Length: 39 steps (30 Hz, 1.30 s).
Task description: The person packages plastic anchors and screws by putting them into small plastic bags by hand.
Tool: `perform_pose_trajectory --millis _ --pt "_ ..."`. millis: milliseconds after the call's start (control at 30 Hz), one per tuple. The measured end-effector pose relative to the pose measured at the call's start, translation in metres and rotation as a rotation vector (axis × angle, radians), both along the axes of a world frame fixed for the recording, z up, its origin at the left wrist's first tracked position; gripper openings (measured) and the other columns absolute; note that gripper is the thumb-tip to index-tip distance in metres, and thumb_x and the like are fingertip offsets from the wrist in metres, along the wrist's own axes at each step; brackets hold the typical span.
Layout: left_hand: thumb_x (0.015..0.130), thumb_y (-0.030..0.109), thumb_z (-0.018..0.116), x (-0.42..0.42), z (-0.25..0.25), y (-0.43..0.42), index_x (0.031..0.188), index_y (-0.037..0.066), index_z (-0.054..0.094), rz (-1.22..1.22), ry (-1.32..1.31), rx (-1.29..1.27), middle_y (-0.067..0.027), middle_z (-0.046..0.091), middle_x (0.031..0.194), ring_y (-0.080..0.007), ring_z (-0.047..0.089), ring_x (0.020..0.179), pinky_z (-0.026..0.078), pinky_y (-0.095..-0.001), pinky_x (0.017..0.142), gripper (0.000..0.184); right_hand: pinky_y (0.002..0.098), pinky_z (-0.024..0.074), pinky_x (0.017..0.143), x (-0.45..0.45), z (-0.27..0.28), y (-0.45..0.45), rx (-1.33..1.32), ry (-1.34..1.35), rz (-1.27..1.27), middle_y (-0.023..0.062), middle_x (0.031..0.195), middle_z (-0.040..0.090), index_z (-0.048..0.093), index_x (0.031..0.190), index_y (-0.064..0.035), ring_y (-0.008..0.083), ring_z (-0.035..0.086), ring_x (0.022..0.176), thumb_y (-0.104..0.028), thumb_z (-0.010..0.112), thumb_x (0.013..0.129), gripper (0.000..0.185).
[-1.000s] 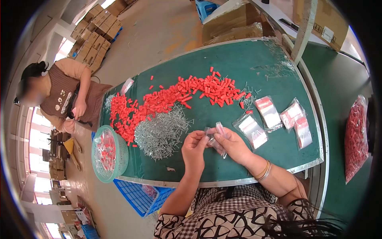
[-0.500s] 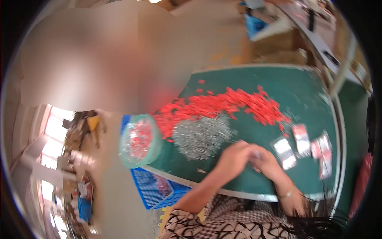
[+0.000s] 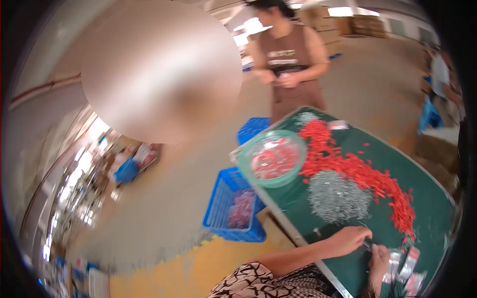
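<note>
My left hand (image 3: 352,239) reaches over the near edge of the green table, its fingers closed in a pinch. My right hand (image 3: 380,259) is just beside it, fingers also bent closed. A small shiny, greyish thing shows between the two hands, too blurred to name. Beyond my left hand lies a heap of thin silvery metal pieces (image 3: 339,197), like screws or nails. A long band of small red plastic pieces (image 3: 370,171) curves behind that heap. Close to my right hand lie several small clear bags (image 3: 409,263) with red and pale contents.
A green basin (image 3: 243,171) of bagged red pieces stands on the table's left corner. Below it, a blue crate (image 3: 214,211) holds more bags. Across the table (image 3: 293,221) a person in a brown apron (image 3: 293,54) stands, hands together. A blue stool-like object (image 3: 252,130) is behind.
My view has swung left and up, so the table appears lower right and the person in the apron is now visible. My hands have moved slightly apart.
</note>
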<state>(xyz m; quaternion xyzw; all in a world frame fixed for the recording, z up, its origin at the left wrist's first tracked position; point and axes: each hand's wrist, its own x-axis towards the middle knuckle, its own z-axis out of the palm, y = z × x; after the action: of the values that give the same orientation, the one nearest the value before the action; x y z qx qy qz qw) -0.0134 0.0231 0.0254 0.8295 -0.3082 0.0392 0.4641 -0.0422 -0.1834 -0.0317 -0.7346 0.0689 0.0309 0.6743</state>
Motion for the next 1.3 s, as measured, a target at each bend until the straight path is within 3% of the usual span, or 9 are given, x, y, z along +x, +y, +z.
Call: perform_pose_trajectory --millis 233,333,367,500,600,767,1100,1233,1300 --pt "0.078 0.001 0.061 -0.050 0.008 0.011 0.111 0.007 0.051 -0.092 -0.007 0.125 -0.0160 0.061 0.093 -0.0383 0.058 0.093 0.046 -0.0467 0.078 0.034 0.0208 0.0395 0.053 -0.015 0.010 0.036 -0.058 -0.486 0.242 0.0007 0.065 0.054 0.062 0.074 -0.0025 0.0111 0.049 0.054 -0.008 0.070 0.080 0.012" --pt "0.078 0.002 0.061 -0.061 0.006 0.013 0.107 0.007 0.051 -0.024 -0.043 0.102 -0.0149 0.060 0.092 -0.0373 0.058 0.092 0.046 -0.0459 0.077 0.031 0.0262 0.0445 0.087 -0.021 0.035 0.021 -0.195 0.021 0.482 0.0102 0.114 0.063 0.054 0.129 -0.0048 0.0144 0.057 0.101 -0.022 0.065 0.094 0.040" --pt "0.078 0.002 0.061 -0.061 0.000 0.012 0.107 0.007 0.051 0.002 -0.069 0.086 -0.0148 0.060 0.092 -0.0371 0.058 0.092 0.046 -0.0457 0.077 0.032 0.0235 0.0469 0.073 -0.017 -0.002 0.015 -0.072 -0.158 0.449 0.0030 0.089 0.066 0.056 0.126 -0.0050 0.0131 0.059 0.078 -0.018 0.055 0.099 0.030" --pt "0.076 0.002 0.062 -0.059 -0.012 0.012 0.108 0.006 0.051 0.099 -0.164 -0.007 -0.0143 0.059 0.093 -0.0367 0.057 0.094 0.046 -0.0447 0.078 0.034 0.0223 0.0441 0.077 0.015 -0.012 -0.003 -0.423 0.138 0.741 0.0055 0.100 0.061 0.053 0.125 0.0004 0.0125 0.056 0.085 -0.022 0.047 0.103 0.033" --pt "0.075 0.003 0.062 -0.067 0.001 0.018 0.108 0.005 0.051 0.113 -0.163 0.082 -0.0144 0.059 0.094 -0.0364 0.057 0.095 0.046 -0.0443 0.080 0.035 0.0217 0.0433 0.069 0.014 -0.014 -0.002 -0.131 -0.141 0.837 0.0033 0.091 0.057 0.055 0.119 -0.0022 0.0104 0.052 0.076 -0.024 0.045 0.103 0.029" --pt "0.075 0.005 0.064 -0.065 -0.011 0.019 0.093 0.002 0.057 0.220 0.063 -0.097 -0.0128 0.059 0.077 -0.0338 0.059 0.078 0.045 -0.0431 0.069 0.020 0.0210 0.0330 0.045 0.008 -0.040 0.000 0.056 0.075 0.532 0.0003 0.071 0.058 0.063 0.104 -0.0015 0.0051 0.045 0.051 -0.021 0.052 0.100 0.023" --pt "0.071 0.004 0.066 -0.044 -0.006 0.008 0.076 0.001 0.059 0.146 0.112 -0.155 -0.0125 0.059 0.071 -0.0318 0.059 0.069 0.044 -0.0404 0.060 0.009 0.0223 0.0328 0.042 -0.007 -0.018 0.012 0.045 -0.052 0.312 0.0010 0.065 0.055 0.064 0.098 -0.0018 0.0077 0.043 0.046 -0.020 0.055 0.098 0.021" --pt "0.072 0.005 0.065 -0.016 -0.051 -0.001 0.077 0.000 0.060 0.159 0.134 -0.224 -0.0132 0.060 0.068 -0.0308 0.059 0.064 0.044 -0.0412 0.058 0.009 0.0389 0.0431 0.053 0.136 -0.261 -0.121 0.586 1.219 0.608 0.0126 0.066 0.058 0.064 0.080 -0.0081 0.0251 0.049 0.050 -0.049 0.050 0.094 0.045" --pt "0.075 0.007 0.065 -0.019 -0.048 -0.002 0.077 0.001 0.060 0.159 0.201 -0.306 -0.0132 0.060 0.068 -0.0296 0.060 0.064 0.045 -0.0397 0.059 0.008 0.0349 0.0429 0.054 0.039 -0.102 -0.042 0.017 0.370 0.357 0.0097 0.064 0.057 0.063 0.079 -0.0045 0.0206 0.049 0.053 -0.035 0.056 0.092 0.034"
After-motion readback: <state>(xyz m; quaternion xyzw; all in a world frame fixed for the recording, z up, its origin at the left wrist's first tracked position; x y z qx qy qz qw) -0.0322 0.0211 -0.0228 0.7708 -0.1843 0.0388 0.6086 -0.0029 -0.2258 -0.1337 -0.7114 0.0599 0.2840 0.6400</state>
